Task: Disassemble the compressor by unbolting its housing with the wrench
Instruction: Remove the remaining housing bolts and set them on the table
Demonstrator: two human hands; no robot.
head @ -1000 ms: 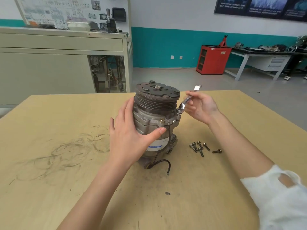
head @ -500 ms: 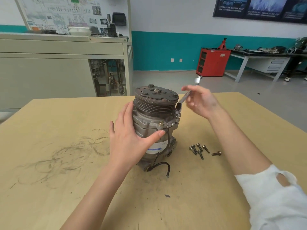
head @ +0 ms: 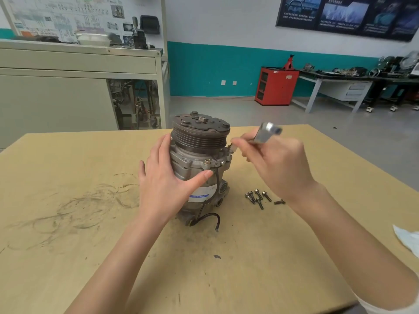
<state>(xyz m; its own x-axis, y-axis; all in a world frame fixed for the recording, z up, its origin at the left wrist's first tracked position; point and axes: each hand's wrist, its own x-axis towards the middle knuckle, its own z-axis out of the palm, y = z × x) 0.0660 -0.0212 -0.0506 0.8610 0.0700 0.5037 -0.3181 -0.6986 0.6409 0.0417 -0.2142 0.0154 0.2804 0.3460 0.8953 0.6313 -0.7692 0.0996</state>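
A grey metal compressor (head: 199,152) stands upright on the wooden table (head: 68,223), its grooved pulley on top and a black wire trailing from its base. My left hand (head: 165,184) wraps around its left side, thumb across the front of the housing. My right hand (head: 276,164) grips a silver wrench (head: 265,133) just right of the compressor. The wrench's lower end reaches toward a bolt on the housing flange (head: 229,152); its upper end sticks up, blurred. Several removed bolts (head: 258,197) lie on the table to the right.
A white cloth (head: 408,241) lies at the table's right edge. Dark scuff marks (head: 86,205) cover the table left of the compressor. Behind are a beige cabinet (head: 79,87), a red tool cart (head: 275,86) and a workbench (head: 353,82) with parts.
My right hand has swung the wrench handle toward me and to the right, around the flange bolt. My left hand keeps its hold on the housing. The camera has shifted slightly.
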